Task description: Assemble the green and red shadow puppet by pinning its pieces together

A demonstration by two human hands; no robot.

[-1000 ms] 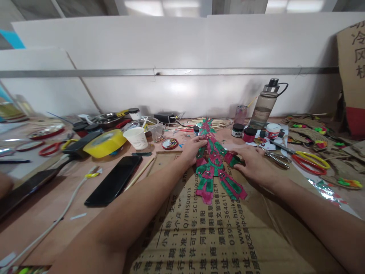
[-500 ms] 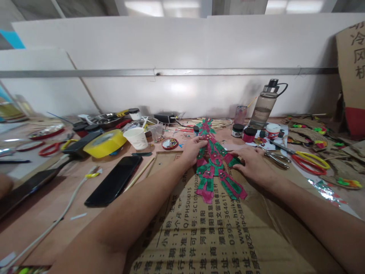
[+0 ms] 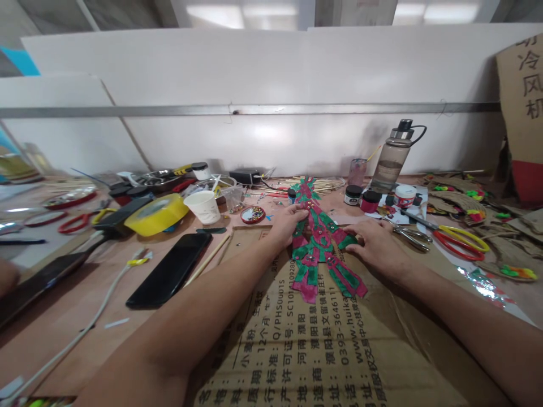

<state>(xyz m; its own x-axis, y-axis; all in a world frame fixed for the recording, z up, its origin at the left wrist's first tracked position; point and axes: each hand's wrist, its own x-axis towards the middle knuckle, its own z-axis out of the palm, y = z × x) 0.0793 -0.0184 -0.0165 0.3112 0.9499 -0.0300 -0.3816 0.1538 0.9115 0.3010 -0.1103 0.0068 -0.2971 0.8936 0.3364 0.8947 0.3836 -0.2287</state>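
Note:
A jointed paper figure [image 3: 321,240], painted magenta and green with small shiny round fasteners at its joints, lies on printed cardboard [image 3: 309,339] in front of me. The fingers of my left hand [image 3: 289,225] are closed on its upper left side, close to the shoulder. At its right arm, my right hand [image 3: 375,242] pinches the outer end between thumb and fingers. Two strips spread from the figure's lower end toward me. Part of its left arm is hidden behind my left fingers.
Left of the cardboard lie a black phone [image 3: 169,271], a wooden stick [image 3: 207,260] and yellow tape [image 3: 156,215]. A paper cup [image 3: 202,207] and a lid of beads [image 3: 253,214] stand behind. At right are paint jars [image 3: 370,202], a water bottle [image 3: 391,158], pliers [image 3: 410,237] and scissors [image 3: 460,242].
The view has shifted very slightly. Both hands keep their places on the paper figure, which has not visibly moved.

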